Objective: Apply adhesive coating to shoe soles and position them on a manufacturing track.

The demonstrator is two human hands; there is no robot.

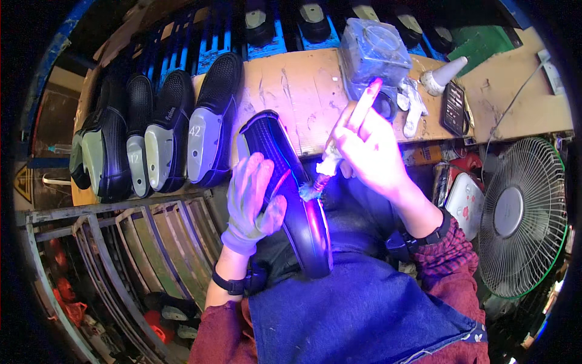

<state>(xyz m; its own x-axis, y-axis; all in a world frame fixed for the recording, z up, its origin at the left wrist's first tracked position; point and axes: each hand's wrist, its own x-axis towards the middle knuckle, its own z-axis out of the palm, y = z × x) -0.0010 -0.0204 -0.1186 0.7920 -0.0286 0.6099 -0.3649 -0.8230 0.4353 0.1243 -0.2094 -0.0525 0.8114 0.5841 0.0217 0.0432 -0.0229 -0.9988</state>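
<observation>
Right hand [371, 151]: fingers pinch a small brush [320, 176], index raised, bristles touching the shoe [291, 194] at its edge. Left hand [251, 197], gloved: fingers spread flat on the shoe, bracing it over the lap, just below the tabletop [297, 91]. Finished shoes [157, 136] stand left of it; a jar [373, 57] above. Risk: the brush straying off the edge and smearing the upper, should the left-hand brace slip.
</observation>
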